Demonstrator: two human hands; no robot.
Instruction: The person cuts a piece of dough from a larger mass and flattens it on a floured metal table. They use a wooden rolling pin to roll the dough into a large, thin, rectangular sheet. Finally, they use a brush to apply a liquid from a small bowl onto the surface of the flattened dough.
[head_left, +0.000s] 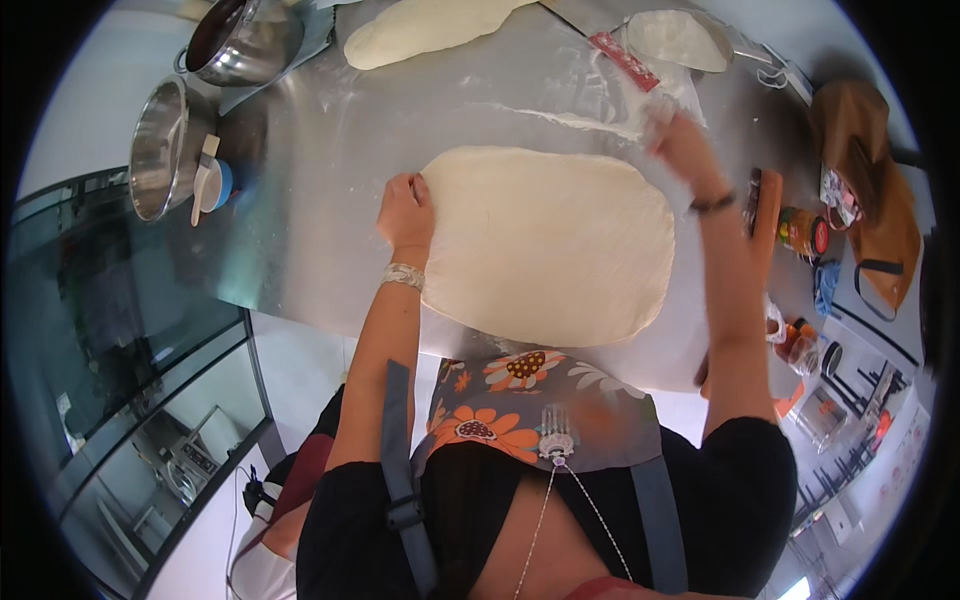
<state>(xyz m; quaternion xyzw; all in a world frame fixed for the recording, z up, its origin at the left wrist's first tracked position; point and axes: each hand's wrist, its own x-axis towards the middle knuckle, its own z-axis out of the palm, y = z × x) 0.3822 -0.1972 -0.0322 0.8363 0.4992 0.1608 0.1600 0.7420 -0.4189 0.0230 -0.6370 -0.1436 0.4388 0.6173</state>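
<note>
A wide, flat sheet of pale dough (551, 247) with rounded corners lies on the steel worktable (322, 187) in front of me. My left hand (406, 211) is at the sheet's upper left edge, fingers curled and thumb against the dough, gripping that edge. Beyond the upper right corner, my right hand (681, 150) hovers by a streak of white flour (577, 120). Motion blurs its fingers, so whether it holds anything cannot be made out. Just past it lies a flour-dusted red scraper (624, 61), beside a heap of flour (667, 41) in a container.
Another dough piece (435, 31) rests at the far edge. Leftward are a steel pot (262, 45), a steel bowl (159, 150) and a small blue-and-white bowl (217, 186) with spatulas. A wooden rolling pin (765, 217), a jar (801, 231) and a brown bag (862, 165) are rightward. Someone (296, 487) is behind, lower left.
</note>
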